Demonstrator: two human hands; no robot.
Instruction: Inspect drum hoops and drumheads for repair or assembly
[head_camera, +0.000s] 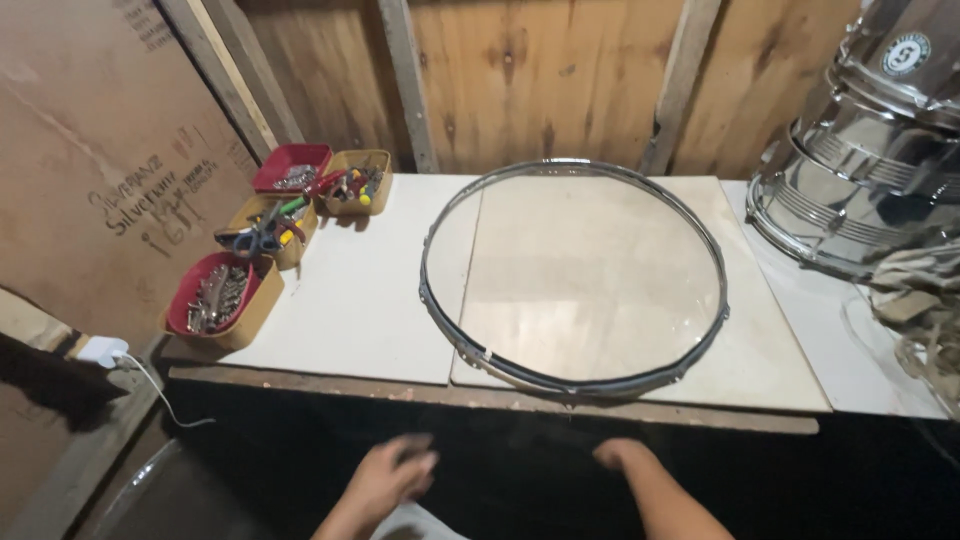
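A large clear drum head in a dark metal hoop lies flat on the pale workbench. My left hand hangs below the bench's front edge, blurred, fingers loosely apart and holding nothing. Only the back of my right hand shows, lower right of the hoop, curled downward with its fingers hidden. Neither hand touches the hoop.
Several small trays at the bench's left hold metal parts, pliers and screwdrivers. A shiny chrome drum shell lies at the right, with cloth beside it. A white charger and cable sit at the lower left.
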